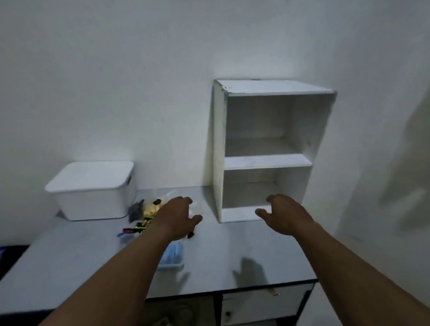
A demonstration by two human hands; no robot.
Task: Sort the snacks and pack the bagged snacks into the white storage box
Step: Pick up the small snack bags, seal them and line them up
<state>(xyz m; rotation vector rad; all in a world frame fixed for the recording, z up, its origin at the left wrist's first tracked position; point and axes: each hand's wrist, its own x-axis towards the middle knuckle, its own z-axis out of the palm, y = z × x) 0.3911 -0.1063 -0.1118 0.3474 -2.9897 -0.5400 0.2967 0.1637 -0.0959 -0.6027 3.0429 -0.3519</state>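
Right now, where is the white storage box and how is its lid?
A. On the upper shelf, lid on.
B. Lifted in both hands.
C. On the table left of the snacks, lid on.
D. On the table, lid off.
C: the white storage box stands lidded on the table, left of the snack pile, with the left hand and right hand both apart from it.
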